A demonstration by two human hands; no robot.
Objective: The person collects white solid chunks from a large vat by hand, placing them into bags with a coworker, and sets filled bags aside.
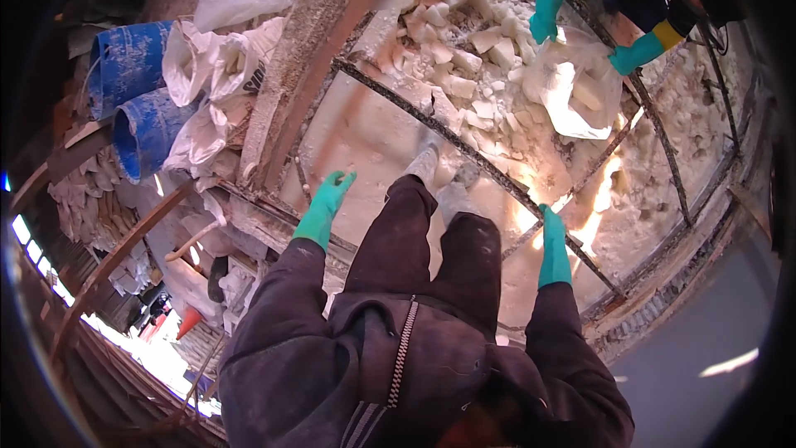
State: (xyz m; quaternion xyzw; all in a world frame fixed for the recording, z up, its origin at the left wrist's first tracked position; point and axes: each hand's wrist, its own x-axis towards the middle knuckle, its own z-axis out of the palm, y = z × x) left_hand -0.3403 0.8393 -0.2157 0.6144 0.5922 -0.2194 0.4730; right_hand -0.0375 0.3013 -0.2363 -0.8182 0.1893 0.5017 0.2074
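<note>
My left hand (pixel 333 192), in a green rubber glove, is held out over the left edge of a pit, fingers apart and holding nothing. My right hand (pixel 553 236), gloved the same way, is closed on a crusted metal bar (pixel 460 143) that crosses the pit diagonally; its fingertips are partly hidden. Below the bar lies a pale, wet-looking floor (pixel 356 145), where my feet stand in clear plastic coverings (pixel 458 192). Beyond it, broken white chunks (pixel 464 50) are heaped up.
A co-worker's green-gloved hands (pixel 637 54) hold a clear plastic bag (pixel 572 87) over the heap. Two blue drums (pixel 153 137) and white sacks (pixel 224 58) stand at left, behind a crusted beam (pixel 278 91). More metal bars (pixel 663 145) cross the right side. An orange cone (pixel 189 321) is lower left.
</note>
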